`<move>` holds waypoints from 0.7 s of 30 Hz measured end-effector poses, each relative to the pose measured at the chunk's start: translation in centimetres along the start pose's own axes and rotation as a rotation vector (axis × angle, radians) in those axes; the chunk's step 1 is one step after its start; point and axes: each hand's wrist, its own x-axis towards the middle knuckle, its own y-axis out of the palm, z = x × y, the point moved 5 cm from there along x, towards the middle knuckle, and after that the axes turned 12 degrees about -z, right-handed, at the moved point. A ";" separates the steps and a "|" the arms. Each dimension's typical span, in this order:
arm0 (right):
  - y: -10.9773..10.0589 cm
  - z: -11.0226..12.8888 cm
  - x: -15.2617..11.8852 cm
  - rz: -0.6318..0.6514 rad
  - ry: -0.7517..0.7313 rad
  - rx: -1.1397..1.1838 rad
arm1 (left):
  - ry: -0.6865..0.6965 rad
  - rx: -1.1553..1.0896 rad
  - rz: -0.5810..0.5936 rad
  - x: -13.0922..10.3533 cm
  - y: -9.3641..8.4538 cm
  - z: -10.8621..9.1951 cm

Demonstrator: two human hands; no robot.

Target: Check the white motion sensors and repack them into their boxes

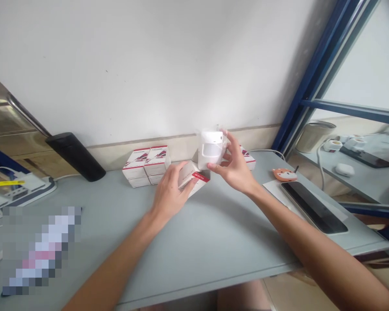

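My right hand [235, 166] is closed around a white motion detector [212, 149] in a clear plastic wrapper, held upright above the table. Its front has a pale sensor window, and a small antenna tip shows at the top. Just left of it, my left hand [173, 185] grips a small white and red cardboard box [198, 183], tilted, with its open end towards the detector. Part of that box lies hidden behind my fingers. Left of my hands stand stacked white and red boxes [145, 166] against the wall; another such box [249, 159] shows partly behind my right hand.
The grey table [201, 250] meets the wall. On the right lie a phone [313, 206] and an orange animal-shaped item [284, 174], beside a blue-framed mirror or glass panel [353, 155]. On the left are a black cylinder [76, 156], a power strip [35, 196] with cables and a blurred-out item [42, 255].
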 end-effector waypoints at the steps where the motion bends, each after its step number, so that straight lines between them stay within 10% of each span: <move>1: 0.1 0.1 -0.1 -0.026 -0.015 -0.006 | 0.016 0.004 -0.006 -0.1 0.1 -0.1; 8: 0.0 0.3 -0.6 -0.091 -0.155 -0.265 | 0.185 0.049 -0.145 -0.1 -0.6 -0.8; 21: 0.3 -0.1 -1.0 -0.131 0.057 -0.127 | 0.247 0.049 -0.150 -0.1 -0.5 -1.0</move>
